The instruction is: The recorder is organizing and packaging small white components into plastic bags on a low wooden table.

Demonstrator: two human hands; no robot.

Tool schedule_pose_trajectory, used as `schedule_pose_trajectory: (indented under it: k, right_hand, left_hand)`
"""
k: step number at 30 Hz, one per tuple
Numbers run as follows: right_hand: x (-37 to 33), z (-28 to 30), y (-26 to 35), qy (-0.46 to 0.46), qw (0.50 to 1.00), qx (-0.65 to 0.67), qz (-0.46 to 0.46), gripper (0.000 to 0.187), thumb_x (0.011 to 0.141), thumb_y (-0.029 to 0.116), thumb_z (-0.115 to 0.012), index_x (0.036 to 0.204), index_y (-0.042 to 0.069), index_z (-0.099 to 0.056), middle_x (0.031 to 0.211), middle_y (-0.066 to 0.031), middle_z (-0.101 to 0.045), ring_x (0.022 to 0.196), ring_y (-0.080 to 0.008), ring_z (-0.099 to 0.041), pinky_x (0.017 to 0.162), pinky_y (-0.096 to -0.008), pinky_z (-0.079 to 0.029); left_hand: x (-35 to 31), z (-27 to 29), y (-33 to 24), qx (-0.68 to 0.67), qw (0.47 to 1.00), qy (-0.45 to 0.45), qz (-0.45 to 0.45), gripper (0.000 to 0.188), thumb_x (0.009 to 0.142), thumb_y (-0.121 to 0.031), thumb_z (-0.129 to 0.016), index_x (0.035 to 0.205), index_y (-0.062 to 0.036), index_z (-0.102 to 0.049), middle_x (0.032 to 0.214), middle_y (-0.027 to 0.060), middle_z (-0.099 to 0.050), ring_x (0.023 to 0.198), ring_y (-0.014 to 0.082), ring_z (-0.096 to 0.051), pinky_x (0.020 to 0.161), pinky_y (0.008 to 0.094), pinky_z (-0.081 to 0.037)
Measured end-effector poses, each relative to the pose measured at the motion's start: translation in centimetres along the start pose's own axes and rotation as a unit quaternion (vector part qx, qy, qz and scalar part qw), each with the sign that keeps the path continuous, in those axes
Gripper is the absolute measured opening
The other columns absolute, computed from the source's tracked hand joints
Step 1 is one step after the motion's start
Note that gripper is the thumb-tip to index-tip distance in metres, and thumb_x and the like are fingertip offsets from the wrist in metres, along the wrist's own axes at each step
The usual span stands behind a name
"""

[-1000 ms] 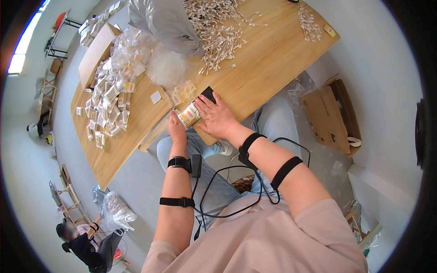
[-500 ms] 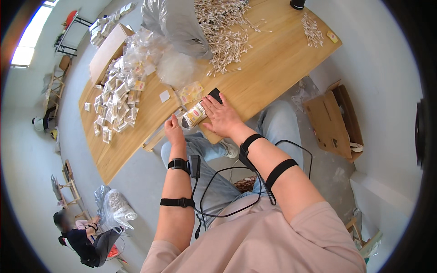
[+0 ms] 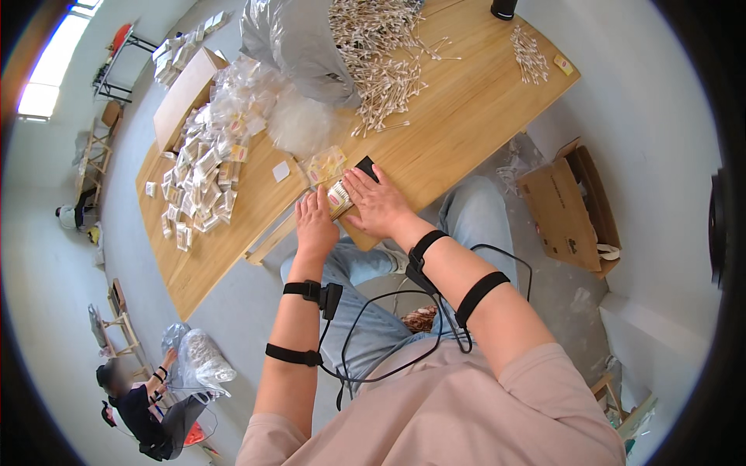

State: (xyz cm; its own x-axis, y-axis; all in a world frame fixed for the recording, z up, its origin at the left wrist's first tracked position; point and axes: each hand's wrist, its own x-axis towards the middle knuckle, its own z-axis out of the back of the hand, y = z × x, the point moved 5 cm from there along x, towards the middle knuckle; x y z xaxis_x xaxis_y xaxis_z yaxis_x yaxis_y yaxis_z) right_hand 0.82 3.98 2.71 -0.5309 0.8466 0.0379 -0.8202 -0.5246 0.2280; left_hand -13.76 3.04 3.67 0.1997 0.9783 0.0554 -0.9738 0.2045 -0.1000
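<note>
A clear packet of cotton swabs (image 3: pixel 338 199) with a yellow-and-white label lies at the near edge of the wooden table, between my hands. My left hand (image 3: pixel 315 225) rests flat over its left end, fingers stretched out. Across the right end lies my right hand (image 3: pixel 378 205), also flat with its fingers extended, touching a black flat piece (image 3: pixel 367 167) just beyond. Parts of the packet are hidden under both hands. Just past it are clear wrappers with yellow print (image 3: pixel 325 165) and a small white card (image 3: pixel 280 171).
Many packed swab packets (image 3: pixel 206 182) are heaped at the left, beside an open carton (image 3: pixel 180 101). Farther back are a grey plastic bag (image 3: pixel 295 50) and loose cotton swabs (image 3: pixel 388 85). A cardboard box (image 3: pixel 571 210) stands right of my knees. Another person (image 3: pixel 140 404) sits far left.
My left hand has come down from beside the packet's left end and now lies flat on it. The right hand has stayed almost in place.
</note>
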Motion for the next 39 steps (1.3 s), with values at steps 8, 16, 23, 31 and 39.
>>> schedule_pose_trajectory:
  k: [8, 16, 23, 31, 39]
  right_hand:
    - [0.3, -0.3, 0.1, 0.020, 1.000, 0.011, 0.000, 0.079, 0.092, 0.055, -0.046, 0.150, 0.004, -0.030, 0.158, -0.0087, -0.027, 0.147, -0.0209, -0.020, 0.120, -0.0475, -0.007]
    - [0.2, -0.7, 1.7, 0.027, 1.000, 0.010, -0.002, 0.075, 0.094, 0.051, -0.042, 0.151, 0.004, -0.028, 0.159, -0.0083, -0.024, 0.148, -0.0215, -0.015, 0.120, -0.0495, -0.004]
    - [0.5, -1.1, 2.4, 0.007, 1.000, 0.019, 0.015, 0.074, 0.094, 0.048, -0.041, 0.150, 0.001, -0.029, 0.158, -0.0109, -0.025, 0.148, -0.0228, -0.017, 0.120, -0.0489, -0.006]
    - [-0.3, -0.8, 1.5, -0.023, 0.999, 0.023, 0.010, 0.072, 0.094, 0.047, -0.045, 0.148, 0.001, -0.032, 0.157, -0.0120, -0.029, 0.147, -0.0234, -0.020, 0.120, -0.0493, -0.007]
    - [0.3, -1.6, 3.0, 0.016, 1.000, -0.004, 0.025, 0.071, 0.094, 0.047, -0.042, 0.148, 0.002, -0.034, 0.158, -0.0109, -0.026, 0.148, -0.0231, -0.017, 0.119, -0.0512, -0.006]
  left_hand:
    - [1.2, -1.4, -0.3, 0.012, 1.000, 0.017, 0.003, 0.071, 0.077, -0.006, -0.061, 0.141, 0.0078, -0.034, 0.116, 0.0191, -0.055, 0.112, 0.0349, -0.051, 0.100, 0.0425, -0.039]
    - [1.4, -1.7, -0.4, 0.018, 1.000, 0.006, 0.003, 0.068, 0.080, -0.005, -0.058, 0.142, 0.0075, -0.033, 0.114, 0.0189, -0.054, 0.110, 0.0345, -0.052, 0.097, 0.0418, -0.042]
    - [1.4, -1.7, 0.0, 0.001, 1.000, 0.013, 0.023, 0.070, 0.079, -0.004, -0.059, 0.142, 0.0064, -0.033, 0.115, 0.0196, -0.054, 0.110, 0.0357, -0.052, 0.097, 0.0419, -0.041]
    - [1.0, -0.1, 0.1, -0.004, 1.000, 0.025, 0.010, 0.076, 0.073, -0.004, -0.064, 0.142, 0.0047, -0.034, 0.116, 0.0166, -0.056, 0.113, 0.0336, -0.052, 0.098, 0.0410, -0.040]
    - [1.2, -1.1, 0.0, -0.015, 1.000, 0.017, 0.001, 0.076, 0.075, -0.002, -0.060, 0.145, 0.0031, -0.031, 0.114, 0.0172, -0.056, 0.111, 0.0341, -0.053, 0.095, 0.0416, -0.042]
